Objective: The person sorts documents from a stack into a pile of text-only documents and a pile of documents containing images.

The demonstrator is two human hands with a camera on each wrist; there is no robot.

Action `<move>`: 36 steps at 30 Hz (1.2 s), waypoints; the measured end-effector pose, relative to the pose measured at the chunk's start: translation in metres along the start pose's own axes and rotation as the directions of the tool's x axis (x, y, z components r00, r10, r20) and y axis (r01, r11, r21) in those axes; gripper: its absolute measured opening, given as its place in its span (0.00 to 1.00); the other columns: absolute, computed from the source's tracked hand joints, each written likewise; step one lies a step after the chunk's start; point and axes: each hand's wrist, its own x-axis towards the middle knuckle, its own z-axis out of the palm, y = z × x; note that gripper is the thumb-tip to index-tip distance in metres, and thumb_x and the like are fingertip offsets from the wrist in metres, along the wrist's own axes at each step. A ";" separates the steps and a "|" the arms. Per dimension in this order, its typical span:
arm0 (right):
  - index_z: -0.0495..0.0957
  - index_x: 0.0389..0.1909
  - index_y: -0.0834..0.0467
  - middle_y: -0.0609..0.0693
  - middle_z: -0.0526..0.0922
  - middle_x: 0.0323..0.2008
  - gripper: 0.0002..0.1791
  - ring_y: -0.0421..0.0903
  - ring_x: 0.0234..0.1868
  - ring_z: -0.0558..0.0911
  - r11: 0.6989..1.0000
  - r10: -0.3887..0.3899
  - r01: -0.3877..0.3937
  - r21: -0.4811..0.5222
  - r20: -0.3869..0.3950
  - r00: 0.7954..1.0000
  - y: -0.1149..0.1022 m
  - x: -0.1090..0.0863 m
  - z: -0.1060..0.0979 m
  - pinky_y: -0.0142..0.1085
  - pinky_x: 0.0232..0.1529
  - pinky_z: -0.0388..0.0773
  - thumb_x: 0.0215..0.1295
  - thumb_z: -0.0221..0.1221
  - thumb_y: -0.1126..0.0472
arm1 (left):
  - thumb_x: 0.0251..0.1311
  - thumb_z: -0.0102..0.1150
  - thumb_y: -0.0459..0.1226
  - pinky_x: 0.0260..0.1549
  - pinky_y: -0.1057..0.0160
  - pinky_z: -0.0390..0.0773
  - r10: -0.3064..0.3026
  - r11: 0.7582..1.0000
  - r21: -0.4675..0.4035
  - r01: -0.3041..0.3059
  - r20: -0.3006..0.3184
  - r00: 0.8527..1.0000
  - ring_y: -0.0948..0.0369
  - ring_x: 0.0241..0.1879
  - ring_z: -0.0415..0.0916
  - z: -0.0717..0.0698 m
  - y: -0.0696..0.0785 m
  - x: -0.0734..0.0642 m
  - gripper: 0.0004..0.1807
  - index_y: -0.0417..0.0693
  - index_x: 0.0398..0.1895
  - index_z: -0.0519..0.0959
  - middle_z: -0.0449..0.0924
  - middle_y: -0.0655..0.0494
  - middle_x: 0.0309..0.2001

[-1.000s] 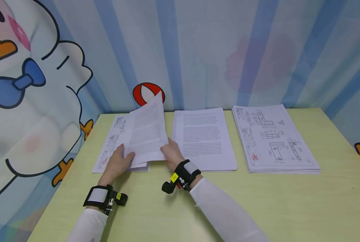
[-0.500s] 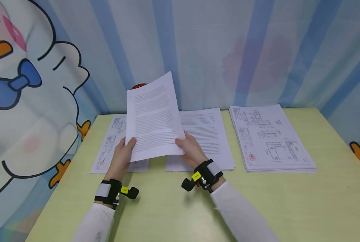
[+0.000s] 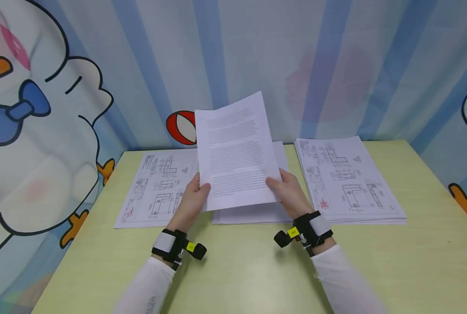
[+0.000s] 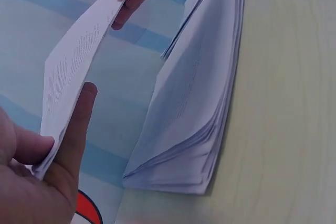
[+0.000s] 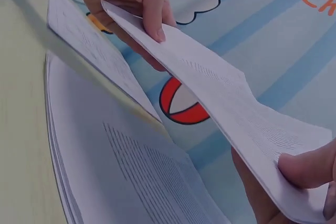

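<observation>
A thin sheaf of printed text sheets is held up, tilted, above the middle paper stack. My left hand pinches its lower left edge, thumb on the printed face and fingers behind, as the left wrist view shows on the sheaf. At the lower right edge my right hand grips it the same way. In the right wrist view a gap separates the raised sheaf from the text stack on the table. Most of the middle stack's top is hidden in the head view.
To the left lies a paper with technical drawings, and to the right a thicker stack of drawings with a red stamp. All rest on a pale yellow-green table. Behind hangs a striped blue curtain with cartoon ducks.
Both hands have lifted the text sheaf off the left pile and carried it rightward over the middle stack. The drawing sheet on the left is now uncovered.
</observation>
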 end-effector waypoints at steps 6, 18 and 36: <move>0.59 0.75 0.58 0.60 0.74 0.66 0.29 0.52 0.60 0.76 0.965 -0.021 0.004 -0.261 -0.060 0.998 0.004 -0.007 -0.026 0.42 0.60 0.69 0.74 0.46 0.62 | 0.74 0.41 0.35 0.54 0.58 0.74 0.002 0.994 0.112 -0.005 0.025 1.000 0.56 0.54 0.75 0.024 -0.002 0.006 0.27 0.51 0.75 0.58 0.76 0.48 0.61; 0.59 0.73 0.66 0.67 0.81 0.52 0.35 0.55 0.45 0.82 0.754 -0.084 0.003 -0.657 -0.091 0.992 0.017 -0.010 -0.042 0.40 0.41 0.78 0.66 0.56 0.65 | 0.67 0.58 0.38 0.31 0.68 0.74 -0.050 0.917 0.394 0.059 -0.034 0.998 0.59 0.35 0.78 0.034 -0.017 0.009 0.23 0.44 0.64 0.75 0.82 0.49 0.42; 0.71 0.65 0.66 0.69 0.82 0.52 0.30 0.56 0.42 0.83 0.593 -0.183 -0.008 -0.805 -0.144 0.972 0.022 -0.013 -0.032 0.43 0.37 0.79 0.61 0.62 0.64 | 0.62 0.62 0.37 0.27 0.70 0.71 -0.043 0.837 0.536 0.112 -0.140 0.989 0.59 0.35 0.77 0.024 -0.015 0.007 0.23 0.39 0.60 0.78 0.83 0.47 0.42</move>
